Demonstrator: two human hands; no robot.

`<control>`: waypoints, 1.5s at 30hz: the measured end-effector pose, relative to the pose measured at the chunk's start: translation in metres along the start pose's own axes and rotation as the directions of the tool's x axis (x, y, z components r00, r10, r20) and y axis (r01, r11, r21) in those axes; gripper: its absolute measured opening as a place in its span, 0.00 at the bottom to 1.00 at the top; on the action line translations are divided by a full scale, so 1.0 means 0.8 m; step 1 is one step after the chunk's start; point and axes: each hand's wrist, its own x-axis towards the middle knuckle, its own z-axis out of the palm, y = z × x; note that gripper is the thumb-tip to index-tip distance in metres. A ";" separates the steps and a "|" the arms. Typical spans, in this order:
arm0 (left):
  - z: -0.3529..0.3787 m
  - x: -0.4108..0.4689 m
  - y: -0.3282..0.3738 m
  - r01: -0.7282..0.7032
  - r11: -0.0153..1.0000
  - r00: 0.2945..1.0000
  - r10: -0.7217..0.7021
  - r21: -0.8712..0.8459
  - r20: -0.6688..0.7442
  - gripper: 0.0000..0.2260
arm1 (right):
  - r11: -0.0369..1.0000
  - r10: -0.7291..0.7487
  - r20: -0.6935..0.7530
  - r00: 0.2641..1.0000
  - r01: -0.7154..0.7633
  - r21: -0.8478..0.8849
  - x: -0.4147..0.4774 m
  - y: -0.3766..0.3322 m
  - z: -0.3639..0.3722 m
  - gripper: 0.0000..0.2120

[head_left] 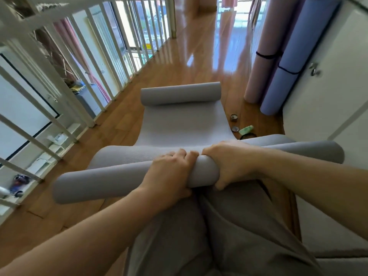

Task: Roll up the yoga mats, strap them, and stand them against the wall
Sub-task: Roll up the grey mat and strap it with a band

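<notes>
Grip's firm: left hand [171, 172] and right hand [229, 162] wrap the roll [95, 186] side by side, mid-frame. Its axis runs left-right; I see loose mat [185, 124] stretching away toward upper centre, so rolling goes forward.

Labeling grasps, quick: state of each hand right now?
Left hand: grips the gray mat roll.
Right hand: grips the same roll.
</notes>
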 end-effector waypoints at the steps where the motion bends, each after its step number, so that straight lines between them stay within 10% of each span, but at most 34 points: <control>1: -0.002 0.006 -0.008 0.006 0.997 0.999 -0.003 -0.076 0.032 0.34 | 0.999 0.017 -0.096 0.995 -0.021 -0.041 -0.003 -0.001 0.008 0.29; 5: -0.019 0.029 -0.031 0.013 0.968 0.973 0.046 -0.251 0.227 0.33 | 0.966 -0.094 -0.515 0.852 -0.048 -0.255 -0.013 -0.008 0.054 0.29; 13: 0.017 0.015 -0.012 0.070 0.991 0.989 -0.054 0.115 -0.136 0.36 | 0.999 -0.001 -0.115 0.993 -0.004 -0.046 0.019 0.011 -0.004 0.28; 18: 0.010 0.035 -0.024 0.079 0.997 0.993 -0.079 0.001 -0.085 0.32 | 0.972 -0.060 -0.629 0.775 -0.099 -0.214 0.013 0.006 0.061 0.32; 22: -0.002 0.044 -0.030 0.109 0.992 0.994 -0.111 -0.069 -0.021 0.32 | 0.977 -0.053 -0.454 0.889 -0.047 -0.206 0.024 0.009 0.023 0.27; 30: -0.094 0.014 -0.036 0.077 0.997 0.971 -0.072 0.016 -0.229 0.33 | 0.932 -0.159 -0.521 0.839 -0.046 -0.359 -0.017 -0.022 -0.069 0.27; 45: -0.023 -0.070 0.035 0.007 0.996 0.974 0.012 -0.084 0.224 0.37 | 0.957 -0.139 -0.406 0.903 0.018 -0.288 -0.106 -0.056 0.070 0.41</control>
